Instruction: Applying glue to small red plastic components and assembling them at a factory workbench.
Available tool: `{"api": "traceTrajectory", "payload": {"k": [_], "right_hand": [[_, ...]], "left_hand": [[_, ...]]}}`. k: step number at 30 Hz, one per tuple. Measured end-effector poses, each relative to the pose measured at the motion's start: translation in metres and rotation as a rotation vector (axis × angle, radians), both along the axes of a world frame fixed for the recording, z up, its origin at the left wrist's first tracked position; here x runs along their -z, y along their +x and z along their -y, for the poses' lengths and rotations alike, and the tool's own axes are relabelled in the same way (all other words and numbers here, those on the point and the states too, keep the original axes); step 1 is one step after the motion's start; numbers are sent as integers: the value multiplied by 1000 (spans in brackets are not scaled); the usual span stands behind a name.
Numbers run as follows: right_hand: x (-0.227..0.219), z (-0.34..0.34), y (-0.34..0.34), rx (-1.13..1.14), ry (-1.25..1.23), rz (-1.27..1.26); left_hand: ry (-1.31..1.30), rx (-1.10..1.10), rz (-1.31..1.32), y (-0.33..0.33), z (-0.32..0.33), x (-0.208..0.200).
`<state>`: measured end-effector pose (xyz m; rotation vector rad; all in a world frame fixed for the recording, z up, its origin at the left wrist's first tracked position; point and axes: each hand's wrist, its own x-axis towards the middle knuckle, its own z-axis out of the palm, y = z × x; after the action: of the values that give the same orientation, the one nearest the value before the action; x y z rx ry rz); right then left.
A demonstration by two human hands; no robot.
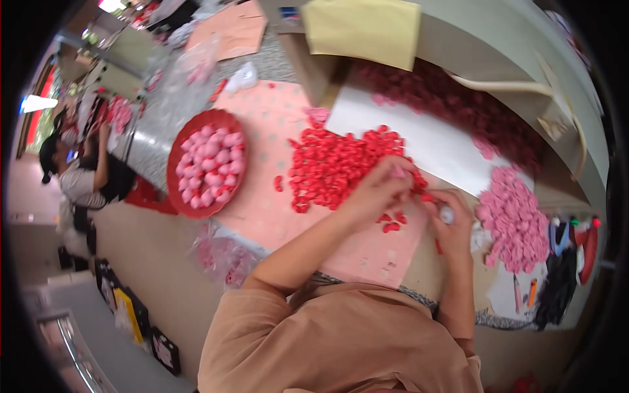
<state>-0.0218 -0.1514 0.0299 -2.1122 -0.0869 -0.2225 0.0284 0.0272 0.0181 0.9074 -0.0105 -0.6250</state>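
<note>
We see the left hand and the right hand close together, their fingertips turned toward each other and nearly meeting. The left fingers are curled together and pinch a small pink piece; the right fingers are bent around a white, round-ended item. At the tips of the right fingers we note a small red piece, though we cannot tell whether it is gripped or merely touched. Just left of the left fingers, and partly behind them, spreads a heap of red pieces; below these fingers a few loose red pieces lie on a pink dotted sheet. Well to the left of the fingers stands a red bowl with a scalloped rim, filled with pink and red pieces, and beyond it we find the grey speckled tabletop. To the right of the right fingers lies a pile of pink pieces, with an orange pen farther below. Beyond the fingertips we observe a white sheet, backed by a dark pink mass. Far left of the fingers, a co-worker sits with raised hands.
</note>
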Motion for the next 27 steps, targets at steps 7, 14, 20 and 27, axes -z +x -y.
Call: {"api": "traceTrajectory", "payload": {"k": [7, 14, 20, 27], "right_hand": [[-2, -8, -4, -18, -163, 381], [-4, -13, -5, -78, -17, 275], [1, -8, -8, -9, 620, -284], [-2, -1, -3, -49, 541, -322]], "left_hand": [[240, 186, 368, -18, 8, 12], [104, 197, 159, -15, 7, 6], [0, 83, 389, -18, 12, 17], [22, 63, 456, -18, 19, 18]]}}
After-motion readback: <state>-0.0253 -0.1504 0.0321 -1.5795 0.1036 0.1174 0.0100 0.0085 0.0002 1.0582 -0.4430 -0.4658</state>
